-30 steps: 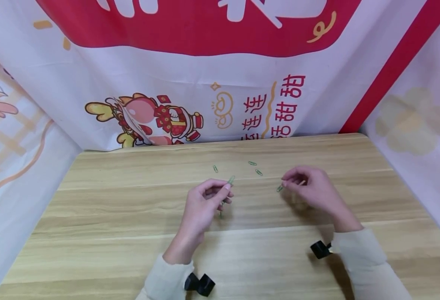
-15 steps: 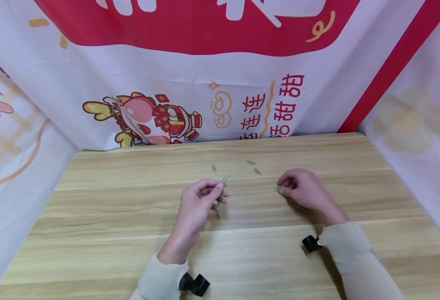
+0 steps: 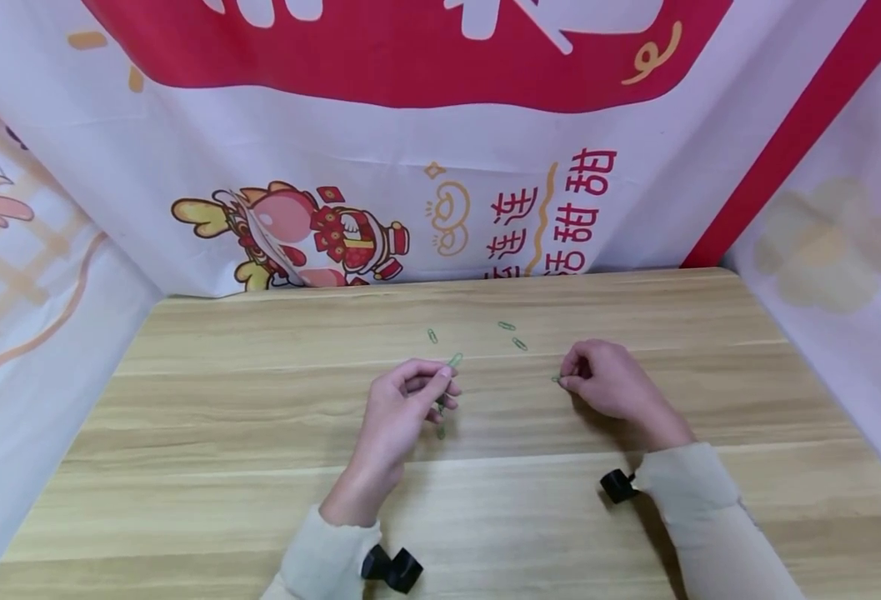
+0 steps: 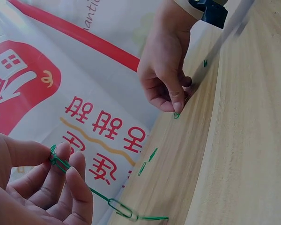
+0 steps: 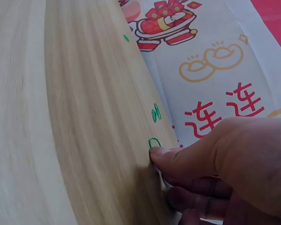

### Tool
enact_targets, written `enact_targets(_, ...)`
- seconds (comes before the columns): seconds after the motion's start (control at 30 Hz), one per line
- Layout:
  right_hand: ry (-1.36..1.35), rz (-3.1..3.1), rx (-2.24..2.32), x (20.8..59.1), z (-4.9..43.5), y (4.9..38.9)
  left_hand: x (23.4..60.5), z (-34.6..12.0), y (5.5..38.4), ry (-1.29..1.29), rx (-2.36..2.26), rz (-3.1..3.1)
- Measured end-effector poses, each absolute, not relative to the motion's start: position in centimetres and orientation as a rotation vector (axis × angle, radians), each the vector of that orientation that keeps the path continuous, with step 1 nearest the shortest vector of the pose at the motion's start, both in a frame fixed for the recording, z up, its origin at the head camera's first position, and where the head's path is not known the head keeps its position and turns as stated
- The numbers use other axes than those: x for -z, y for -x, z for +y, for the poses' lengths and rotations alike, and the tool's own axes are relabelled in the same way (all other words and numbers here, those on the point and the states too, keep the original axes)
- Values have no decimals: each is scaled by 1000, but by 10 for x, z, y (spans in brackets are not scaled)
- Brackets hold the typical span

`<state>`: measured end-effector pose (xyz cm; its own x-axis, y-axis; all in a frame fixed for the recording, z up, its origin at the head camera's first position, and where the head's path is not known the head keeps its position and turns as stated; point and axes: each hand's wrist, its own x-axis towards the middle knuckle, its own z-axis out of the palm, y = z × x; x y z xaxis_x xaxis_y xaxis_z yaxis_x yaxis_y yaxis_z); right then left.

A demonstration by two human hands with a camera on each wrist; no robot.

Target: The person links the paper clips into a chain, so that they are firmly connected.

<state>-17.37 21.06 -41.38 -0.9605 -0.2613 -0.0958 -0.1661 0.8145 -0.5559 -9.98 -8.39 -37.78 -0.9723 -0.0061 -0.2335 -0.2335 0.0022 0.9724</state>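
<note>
My left hand (image 3: 398, 408) pinches a chain of linked green paper clips (image 3: 456, 360) between thumb and fingertips. One end pokes up past the thumb, and the rest dangles below the fingers, best seen in the left wrist view. To the right, my right hand (image 3: 608, 379) pinches a single green paper clip (image 5: 154, 142) at the tabletop; its looped end shows beyond the thumb, the remainder hidden by the fingers. Two loose green paper clips (image 3: 507, 326) (image 3: 519, 343) lie between the hands, farther back. Another loose clip (image 3: 432, 336) lies behind the left hand.
The wooden table (image 3: 245, 433) reaches back to a white printed cloth (image 3: 380, 192) hanging behind it, with more cloth on both sides. In the left wrist view, one more green clip (image 4: 205, 63) lies on the table beyond the right hand.
My right hand has shifted slightly left, and its fingers now cover more of the paper clip they pinch. My left hand and its chain have hardly moved.
</note>
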Motion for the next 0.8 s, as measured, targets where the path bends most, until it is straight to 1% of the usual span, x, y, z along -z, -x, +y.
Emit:
enact_targets(0.23,389,2746,1071,410,194,167,376,-86,99,269,-2102,2086)
enact_targets(0.57,327,2474,1536,392,170,156,375,-85,98,263,-2103,2073)
enact_targets(0.8,349,2340,1675,383,162,151,374,-84,97,259,-2105,2065)
